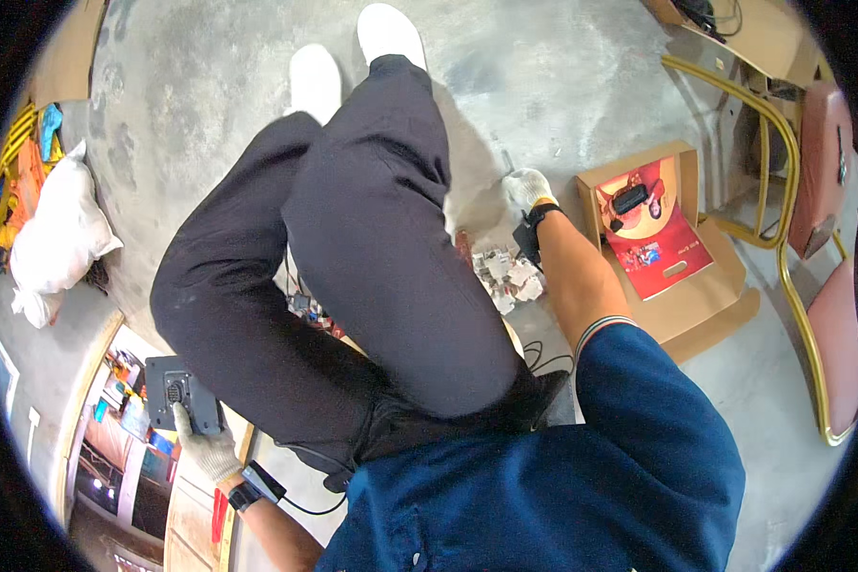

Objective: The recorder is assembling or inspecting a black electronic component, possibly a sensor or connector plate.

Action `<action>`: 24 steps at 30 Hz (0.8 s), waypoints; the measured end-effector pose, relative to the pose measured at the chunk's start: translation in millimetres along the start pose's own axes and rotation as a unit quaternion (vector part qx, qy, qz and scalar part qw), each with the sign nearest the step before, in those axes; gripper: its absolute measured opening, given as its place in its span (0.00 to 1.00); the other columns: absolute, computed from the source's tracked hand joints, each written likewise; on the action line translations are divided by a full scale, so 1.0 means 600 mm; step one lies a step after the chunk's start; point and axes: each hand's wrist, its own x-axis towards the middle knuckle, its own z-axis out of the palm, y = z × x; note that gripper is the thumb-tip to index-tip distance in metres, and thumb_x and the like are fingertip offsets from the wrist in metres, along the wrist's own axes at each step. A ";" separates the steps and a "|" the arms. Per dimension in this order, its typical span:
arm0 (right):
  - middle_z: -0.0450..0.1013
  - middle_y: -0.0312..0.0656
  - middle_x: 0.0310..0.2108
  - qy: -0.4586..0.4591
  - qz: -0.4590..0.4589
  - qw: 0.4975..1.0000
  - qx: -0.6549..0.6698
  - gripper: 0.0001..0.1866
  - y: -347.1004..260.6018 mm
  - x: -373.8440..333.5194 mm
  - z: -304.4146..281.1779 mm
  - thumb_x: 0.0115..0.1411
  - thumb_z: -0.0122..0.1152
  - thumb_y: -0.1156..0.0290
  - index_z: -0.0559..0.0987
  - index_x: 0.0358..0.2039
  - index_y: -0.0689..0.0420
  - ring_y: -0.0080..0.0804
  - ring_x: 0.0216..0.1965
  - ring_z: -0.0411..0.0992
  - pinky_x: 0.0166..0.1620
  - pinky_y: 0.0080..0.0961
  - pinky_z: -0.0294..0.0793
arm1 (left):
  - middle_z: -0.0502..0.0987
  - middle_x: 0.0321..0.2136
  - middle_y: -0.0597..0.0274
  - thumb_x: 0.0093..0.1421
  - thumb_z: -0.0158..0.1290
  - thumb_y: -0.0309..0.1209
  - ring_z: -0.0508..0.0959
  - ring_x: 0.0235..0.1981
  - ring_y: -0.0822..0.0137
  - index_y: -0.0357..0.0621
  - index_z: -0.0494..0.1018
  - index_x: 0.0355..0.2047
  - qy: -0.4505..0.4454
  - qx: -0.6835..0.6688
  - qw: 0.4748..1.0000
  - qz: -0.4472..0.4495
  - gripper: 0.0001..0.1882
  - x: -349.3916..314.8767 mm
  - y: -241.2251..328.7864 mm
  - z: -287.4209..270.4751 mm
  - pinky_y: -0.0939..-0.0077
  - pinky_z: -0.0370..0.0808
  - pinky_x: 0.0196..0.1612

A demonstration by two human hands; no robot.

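Observation:
My left hand [200,440], in a white knit glove, grips a dark grey square plate [167,386] with holes at its corners. A round ribbed black part sits in the middle of the plate, and my thumb lies on its face. My right hand [527,191], also gloved, is low over the floor beyond my right knee, its fingers curled together. What it holds, if anything, is too small to make out. A heap of small white and grey pieces [508,276] lies beside my right wrist.
An opened cardboard box [639,162] with a red printed lining stands at the right, near a gold-framed chair [786,191] with pink padding. A stuffed white sack [62,234] lies at the left. Black cables [543,357] curl beside my right thigh.

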 end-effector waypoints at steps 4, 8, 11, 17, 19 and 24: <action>0.81 0.65 0.38 0.086 0.111 0.990 0.030 0.22 -0.162 0.028 0.068 0.61 0.59 0.56 0.87 0.39 0.63 0.61 0.46 0.82 0.51 0.44 0.80 | 0.83 0.53 0.58 0.72 0.59 0.40 0.84 0.50 0.60 0.40 0.76 0.60 0.023 0.009 1.000 -0.015 0.22 0.046 0.040 -0.017 0.65 0.80 0.56; 0.82 0.50 0.23 0.038 0.202 0.975 0.090 0.21 -0.104 0.030 0.092 0.58 0.64 0.52 0.88 0.28 0.61 0.43 0.31 0.84 0.38 0.36 0.79 | 0.83 0.52 0.56 0.74 0.56 0.37 0.82 0.51 0.63 0.37 0.77 0.58 -0.057 0.179 0.981 0.047 0.19 0.081 -0.011 0.036 0.66 0.78 0.57; 0.83 0.50 0.24 0.141 0.186 0.957 0.175 0.15 -0.164 0.025 0.135 0.59 0.66 0.57 0.89 0.29 0.56 0.44 0.32 0.85 0.38 0.39 0.80 | 0.83 0.52 0.50 0.67 0.63 0.41 0.82 0.51 0.59 0.35 0.77 0.57 -0.065 0.316 0.943 0.082 0.25 0.088 0.000 -0.015 0.61 0.77 0.57; 0.85 0.45 0.46 -0.042 0.043 0.969 -0.240 0.19 -0.158 0.096 0.093 0.67 0.58 0.50 0.87 0.50 0.44 0.50 0.46 0.84 0.47 0.47 0.82 | 0.82 0.55 0.47 0.60 0.68 0.45 0.82 0.53 0.51 0.35 0.75 0.59 -0.099 0.689 0.706 0.128 0.33 0.087 -0.010 -0.042 0.60 0.76 0.57; 0.86 0.45 0.45 -0.072 0.022 0.969 -0.236 0.25 -0.214 0.074 0.051 0.69 0.50 0.43 0.86 0.51 0.44 0.52 0.48 0.84 0.48 0.51 0.81 | 0.82 0.56 0.48 0.63 0.66 0.44 0.82 0.54 0.50 0.35 0.74 0.59 -0.110 0.706 0.684 0.147 0.32 0.084 -0.012 -0.053 0.61 0.76 0.58; 0.86 0.44 0.40 -0.035 -0.044 0.960 -0.274 0.12 -0.064 0.123 0.071 0.62 0.68 0.62 0.88 0.43 0.52 0.43 0.40 0.85 0.41 0.37 0.83 | 0.81 0.57 0.48 0.69 0.61 0.40 0.82 0.55 0.54 0.34 0.74 0.60 -0.091 0.428 0.899 0.008 0.27 0.110 -0.053 -0.022 0.62 0.77 0.59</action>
